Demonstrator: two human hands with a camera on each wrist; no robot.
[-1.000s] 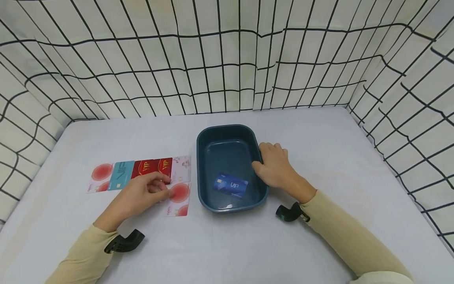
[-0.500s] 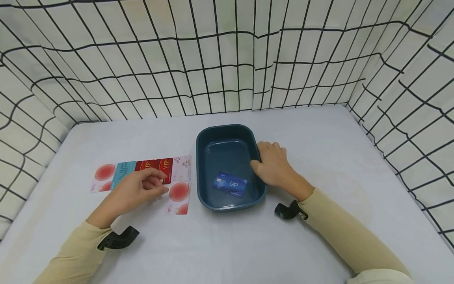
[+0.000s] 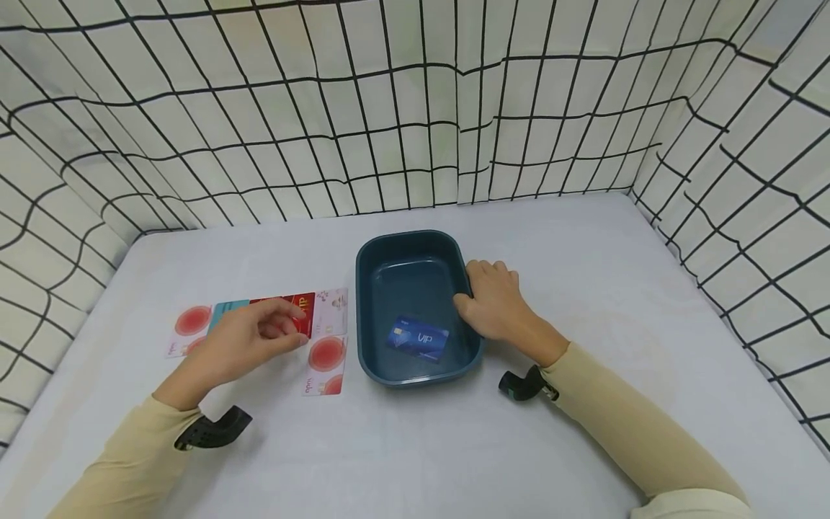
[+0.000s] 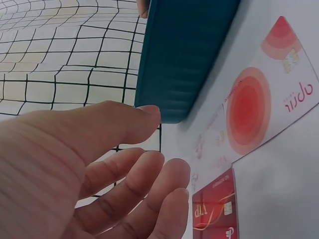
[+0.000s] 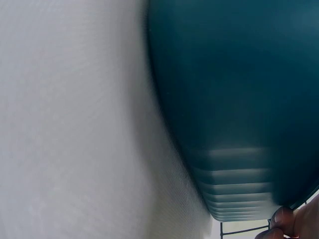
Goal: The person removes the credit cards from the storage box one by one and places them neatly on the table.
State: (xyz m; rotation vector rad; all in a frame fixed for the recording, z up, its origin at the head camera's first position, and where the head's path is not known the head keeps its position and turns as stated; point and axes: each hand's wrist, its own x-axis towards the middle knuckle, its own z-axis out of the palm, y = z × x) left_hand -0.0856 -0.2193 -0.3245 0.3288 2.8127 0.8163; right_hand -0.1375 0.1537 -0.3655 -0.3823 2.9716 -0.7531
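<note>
A dark teal tub (image 3: 415, 249) sits mid-table with a blue VIP card (image 3: 418, 339) lying flat inside. My right hand (image 3: 472, 287) grips the tub's right rim, thumb inside the wall and fingers over the edge; the right wrist view shows only the tub wall (image 5: 234, 99) and a fingertip (image 5: 284, 219). My left hand (image 3: 300, 326) hovers just over a row of cards, fingers relaxed and empty, above a red VIP card (image 3: 303, 308). In the left wrist view, the left hand (image 4: 167, 142) holds nothing, with the red VIP card (image 4: 217, 209) below it.
The row also holds a red-circle card (image 3: 191, 324), a teal card (image 3: 227, 305) and a pale pink card (image 3: 332, 311). A second red-circle card (image 3: 326, 364) (image 4: 259, 104) lies in front. Grid-patterned cloth walls (image 3: 415, 108) enclose the white table (image 3: 616, 288).
My left hand has drifted slightly back and left, from the front red-circle card's edge to over the red VIP cards. The right hand stays on the tub rim.
</note>
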